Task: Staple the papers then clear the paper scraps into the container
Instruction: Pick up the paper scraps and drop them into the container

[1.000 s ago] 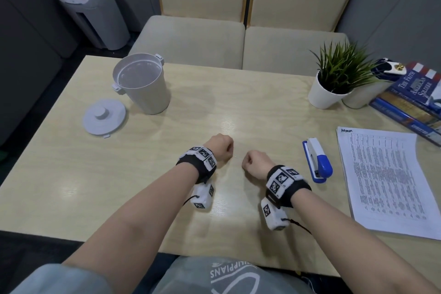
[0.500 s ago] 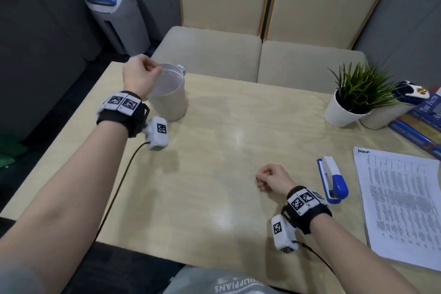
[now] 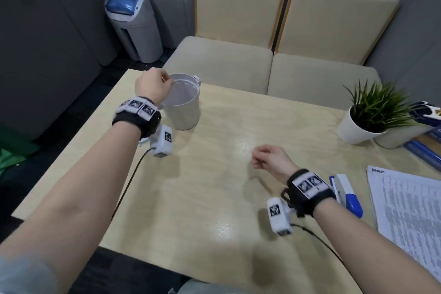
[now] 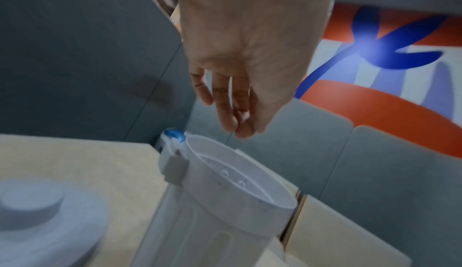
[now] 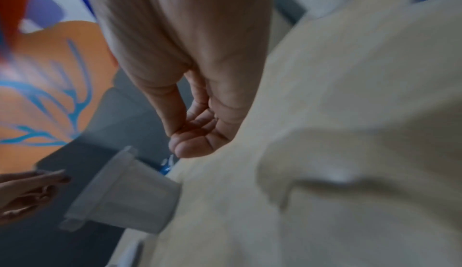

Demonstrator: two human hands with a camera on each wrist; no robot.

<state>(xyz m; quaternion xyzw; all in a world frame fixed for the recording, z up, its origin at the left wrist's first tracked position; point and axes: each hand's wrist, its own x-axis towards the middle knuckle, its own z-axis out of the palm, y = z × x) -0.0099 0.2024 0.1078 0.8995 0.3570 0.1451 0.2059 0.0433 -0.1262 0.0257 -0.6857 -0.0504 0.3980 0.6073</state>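
Observation:
The white container (image 3: 183, 107) stands open at the table's far left. My left hand (image 3: 167, 81) hovers over its rim. In the left wrist view the left hand (image 4: 232, 125) has its fingers hanging down, nearly straight, above the container's mouth (image 4: 240, 182), and no scrap shows between them. My right hand (image 3: 257, 160) hangs just above the middle of the table with curled fingers. In the right wrist view the right hand (image 5: 185, 133) has its thumb against the curled fingers, with no scrap visible. The blue and white stapler (image 3: 346, 193) lies beside the printed papers (image 3: 405, 217) at the right.
The container's lid (image 4: 45, 212) lies on the table left of the container. A potted plant (image 3: 372, 112) and books (image 3: 424, 148) sit at the far right. Two beige seats (image 3: 226, 62) lie beyond the table (image 3: 214, 198), with a water dispenser (image 3: 133, 26) on the floor.
My left hand went from the table's middle up to the container's rim and stays there. My right hand has lifted off the table and its fist has loosened.

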